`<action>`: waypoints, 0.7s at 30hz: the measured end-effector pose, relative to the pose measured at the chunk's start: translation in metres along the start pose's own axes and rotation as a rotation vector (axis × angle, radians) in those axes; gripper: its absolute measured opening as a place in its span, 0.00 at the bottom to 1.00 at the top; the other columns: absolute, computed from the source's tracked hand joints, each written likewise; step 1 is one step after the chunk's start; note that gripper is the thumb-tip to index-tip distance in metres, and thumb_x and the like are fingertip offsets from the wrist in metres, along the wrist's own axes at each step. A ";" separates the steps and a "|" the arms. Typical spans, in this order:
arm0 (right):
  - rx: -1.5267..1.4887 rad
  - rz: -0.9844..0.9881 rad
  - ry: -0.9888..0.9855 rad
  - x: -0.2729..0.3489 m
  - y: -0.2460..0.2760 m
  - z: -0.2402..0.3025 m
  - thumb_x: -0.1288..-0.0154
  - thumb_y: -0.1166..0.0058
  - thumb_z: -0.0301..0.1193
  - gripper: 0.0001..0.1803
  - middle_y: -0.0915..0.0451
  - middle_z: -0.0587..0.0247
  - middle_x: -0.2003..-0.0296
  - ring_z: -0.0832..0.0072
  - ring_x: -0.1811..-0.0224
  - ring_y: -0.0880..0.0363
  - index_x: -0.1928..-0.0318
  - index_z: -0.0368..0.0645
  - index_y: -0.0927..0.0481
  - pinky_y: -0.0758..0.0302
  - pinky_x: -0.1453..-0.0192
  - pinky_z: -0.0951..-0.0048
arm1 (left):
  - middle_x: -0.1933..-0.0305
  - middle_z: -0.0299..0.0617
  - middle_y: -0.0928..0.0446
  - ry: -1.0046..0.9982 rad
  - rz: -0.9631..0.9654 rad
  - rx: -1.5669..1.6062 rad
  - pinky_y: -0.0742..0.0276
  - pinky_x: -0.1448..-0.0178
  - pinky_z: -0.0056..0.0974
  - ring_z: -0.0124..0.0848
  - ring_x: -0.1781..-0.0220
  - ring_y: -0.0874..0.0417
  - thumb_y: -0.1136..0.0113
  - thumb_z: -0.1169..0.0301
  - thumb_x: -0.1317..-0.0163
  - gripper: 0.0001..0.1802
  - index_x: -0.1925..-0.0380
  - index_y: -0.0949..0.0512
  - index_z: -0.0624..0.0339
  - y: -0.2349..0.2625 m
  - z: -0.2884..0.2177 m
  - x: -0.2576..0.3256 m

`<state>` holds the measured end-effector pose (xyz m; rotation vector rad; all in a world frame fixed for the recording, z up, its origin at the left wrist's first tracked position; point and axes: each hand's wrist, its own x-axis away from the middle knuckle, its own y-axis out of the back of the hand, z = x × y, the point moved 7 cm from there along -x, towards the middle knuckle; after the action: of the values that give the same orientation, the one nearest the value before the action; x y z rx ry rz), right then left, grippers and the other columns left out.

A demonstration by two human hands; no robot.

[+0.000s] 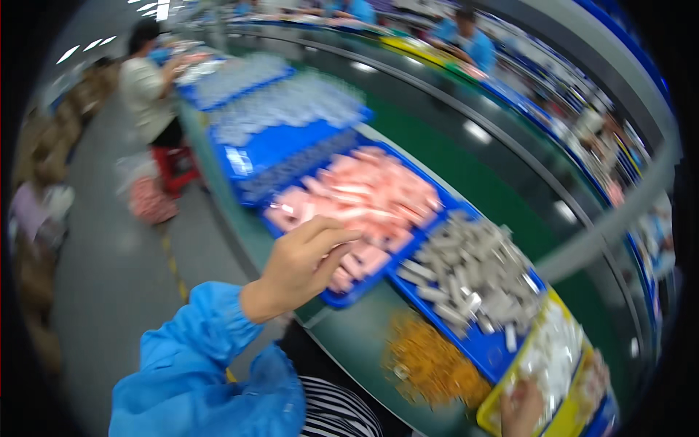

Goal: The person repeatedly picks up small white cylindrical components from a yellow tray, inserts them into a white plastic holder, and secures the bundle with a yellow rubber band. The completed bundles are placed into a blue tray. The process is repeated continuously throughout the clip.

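My left hand (302, 264), in a blue sleeve, hovers over the near edge of a blue tray (349, 295) heaped with glossy pink plastic pieces (371, 191). Its fingers are bent with the thumb a little apart, and I see nothing held between them. Low on the right, my right hand (523, 409) reaches into a yellow tray (491, 414) beside white, clear-wrapped parts (553, 357). Blur and the lower edge hide what its fingers do.
Grey short blocks (473, 269) fill another blue tray (491, 353). Orange small rings or bands (433, 364) lie loose on the green bench. Clear plastic parts (291, 109) sit farther along. A co-worker (145, 87) stands far left; a grey pole (604, 226) slants at right.
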<state>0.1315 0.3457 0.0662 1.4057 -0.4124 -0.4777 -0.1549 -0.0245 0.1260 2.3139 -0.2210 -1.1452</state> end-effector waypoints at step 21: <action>-0.358 -0.143 -0.185 0.012 0.007 0.024 0.32 0.39 0.38 0.26 0.20 0.43 0.53 0.57 0.54 0.22 0.44 0.29 0.27 0.25 0.48 0.65 | 0.66 0.44 0.21 0.099 0.368 -1.346 0.19 0.67 0.42 0.40 0.65 0.14 0.39 0.72 0.46 0.04 0.69 0.20 0.58 0.100 0.242 -0.079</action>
<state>0.1292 0.3198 0.0765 1.0511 -0.3550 -0.7635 -0.3823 -0.1755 0.1153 1.0549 0.1435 -0.6205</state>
